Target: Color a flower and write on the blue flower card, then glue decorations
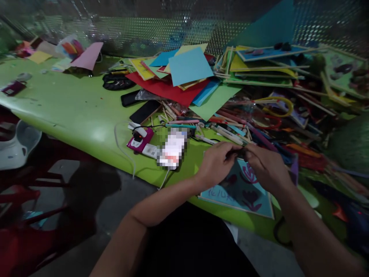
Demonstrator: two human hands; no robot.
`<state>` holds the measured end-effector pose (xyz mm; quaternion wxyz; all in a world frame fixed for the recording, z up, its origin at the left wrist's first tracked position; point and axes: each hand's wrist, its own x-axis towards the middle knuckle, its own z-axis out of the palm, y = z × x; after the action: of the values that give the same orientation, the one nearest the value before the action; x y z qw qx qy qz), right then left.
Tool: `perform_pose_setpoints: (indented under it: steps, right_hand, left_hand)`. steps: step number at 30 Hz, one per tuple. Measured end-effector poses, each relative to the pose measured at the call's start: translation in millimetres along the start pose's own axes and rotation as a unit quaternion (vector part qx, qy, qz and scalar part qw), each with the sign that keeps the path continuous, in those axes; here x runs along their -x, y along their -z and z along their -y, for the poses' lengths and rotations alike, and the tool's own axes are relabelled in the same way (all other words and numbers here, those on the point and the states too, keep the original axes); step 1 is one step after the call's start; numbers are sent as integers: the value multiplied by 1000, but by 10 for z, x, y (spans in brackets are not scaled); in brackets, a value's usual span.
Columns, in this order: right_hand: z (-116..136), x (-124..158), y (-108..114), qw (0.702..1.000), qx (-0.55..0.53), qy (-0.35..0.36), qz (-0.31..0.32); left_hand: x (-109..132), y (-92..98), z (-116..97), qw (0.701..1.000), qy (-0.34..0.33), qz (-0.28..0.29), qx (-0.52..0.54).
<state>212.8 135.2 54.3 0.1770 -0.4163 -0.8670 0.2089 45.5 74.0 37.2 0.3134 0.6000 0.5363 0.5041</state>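
My left hand [216,163] and my right hand [265,164] meet above a blue picture card [230,202]. Their fingers are pinched together around something small and dark [240,152], too hidden to name. The card has a thin pale stick frame, purple flower shapes and handwriting at its lower left. My hands and forearms cover part of it. To the left of my left hand lies a lit phone [174,148], its screen blurred out.
A magenta power strip [141,140] with plugs and cables sits left of the phone. Markers and sticks crowd behind my hands, below coloured paper sheets [190,67] and stacked stick frames [259,71]. A dark glue gun [350,215] lies far right. Red chairs [17,196] stand lower left.
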Motion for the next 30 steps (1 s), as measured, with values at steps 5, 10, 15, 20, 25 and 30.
perform_pose_setpoints:
  steps: [5,10,15,20,25,30]
  right_hand:
    - [42,-22,19,1000,-25,-13,5]
    - [55,-32,25,999,-53,-12,5]
    - [-4,-5,9,996,-94,4,7]
    - [-56,5,1,991,-129,22,16]
    - [-23,-10,13,994,-110,2,25]
    - [11,-21,-1,995,-101,-13,13]
  left_hand:
    - [-6,23,33,1000,-2,-6,23]
    - [-12,-14,98,996,30,-2,83]
    - [-29,-31,116,989,85,13,124]
    - [-42,-23,112,984,97,16,151]
    - [-39,-16,92,987,84,12,139]
    - [-28,-19,94,989,81,11,124]
